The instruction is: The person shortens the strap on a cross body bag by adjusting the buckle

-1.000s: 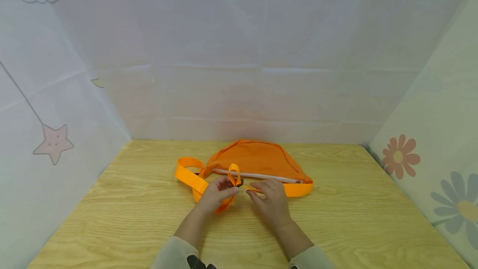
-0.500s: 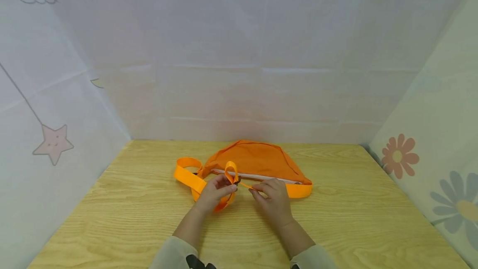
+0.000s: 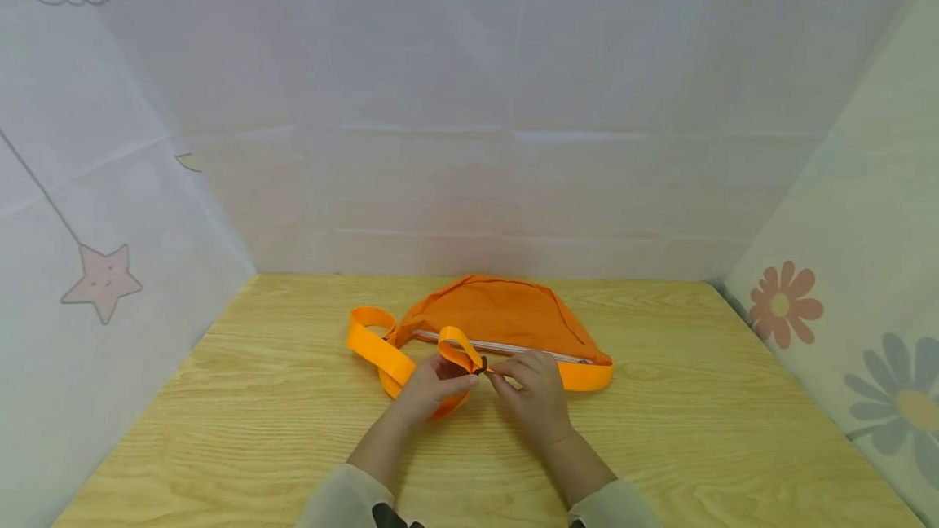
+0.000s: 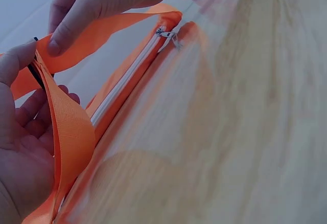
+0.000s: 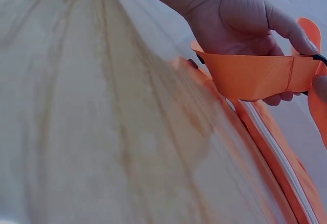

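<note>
An orange waist bag lies flat at the back of the table, its white zipper toward me. My left hand pinches the black strap slider between thumb and fingers. From the slider a loop of orange webbing strap stands up. Close on its right side, my right hand pinches the strap that runs out of the slider. In the left wrist view the strap hangs in front of the left palm, and the slider sits at the thumb tip.
A coil of strap rests on the wooden table left of the bag. More strap curves round the bag's right corner. Printed cloth walls stand along the back and both sides of the table.
My left hand has shifted a little right with the slider, closing the short stretch of strap between it and my right fingertips. The strap loop now leans further left.
</note>
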Demonstrator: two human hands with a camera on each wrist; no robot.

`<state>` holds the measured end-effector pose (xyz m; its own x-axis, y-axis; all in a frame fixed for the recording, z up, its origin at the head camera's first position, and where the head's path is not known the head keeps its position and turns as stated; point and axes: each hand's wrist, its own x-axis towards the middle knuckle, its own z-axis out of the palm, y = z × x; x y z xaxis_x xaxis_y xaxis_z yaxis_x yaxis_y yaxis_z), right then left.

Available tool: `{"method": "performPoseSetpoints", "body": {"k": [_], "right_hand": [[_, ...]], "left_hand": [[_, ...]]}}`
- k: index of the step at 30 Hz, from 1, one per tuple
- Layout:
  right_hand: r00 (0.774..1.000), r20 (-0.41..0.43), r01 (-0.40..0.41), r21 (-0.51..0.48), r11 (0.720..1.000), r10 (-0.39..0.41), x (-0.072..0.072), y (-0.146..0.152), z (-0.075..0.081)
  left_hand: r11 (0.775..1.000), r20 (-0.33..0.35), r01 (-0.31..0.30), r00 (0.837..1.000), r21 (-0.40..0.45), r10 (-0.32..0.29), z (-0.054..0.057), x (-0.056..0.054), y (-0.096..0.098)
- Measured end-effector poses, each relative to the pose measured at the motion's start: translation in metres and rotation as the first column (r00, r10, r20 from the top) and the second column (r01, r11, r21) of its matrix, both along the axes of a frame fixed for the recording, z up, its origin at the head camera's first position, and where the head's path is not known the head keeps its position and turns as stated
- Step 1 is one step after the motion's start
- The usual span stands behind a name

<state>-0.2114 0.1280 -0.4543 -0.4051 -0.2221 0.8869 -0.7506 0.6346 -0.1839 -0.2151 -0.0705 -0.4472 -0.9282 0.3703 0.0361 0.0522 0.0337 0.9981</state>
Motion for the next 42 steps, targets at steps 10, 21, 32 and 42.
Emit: {"method": "performPoseSetpoints", "body": {"k": [10,21,32,42], "right_hand": [[1.000,0.003,-0.005,0.000,1.000,0.005,-0.001,0.001,-0.001],[1.000,0.016,0.026,-0.004,1.000,-0.026,-0.004,0.006,-0.007],[1.000,0.008,-0.012,-0.034,0.999,0.012,-0.003,0.005,-0.005],[1.000,-0.001,-0.022,-0.039,0.999,0.022,-0.002,0.001,-0.003]], "left_hand": [[0.999,0.012,-0.008,1.000,0.043,0.008,0.000,0.000,0.002],[0.981,0.065,-0.094,0.994,0.170,0.084,0.002,-0.003,-0.005],[0.988,0.050,-0.083,0.996,0.130,0.077,0.002,-0.001,-0.004],[0.997,0.049,-0.060,0.997,0.054,0.057,0.001,0.002,0.005]]}}
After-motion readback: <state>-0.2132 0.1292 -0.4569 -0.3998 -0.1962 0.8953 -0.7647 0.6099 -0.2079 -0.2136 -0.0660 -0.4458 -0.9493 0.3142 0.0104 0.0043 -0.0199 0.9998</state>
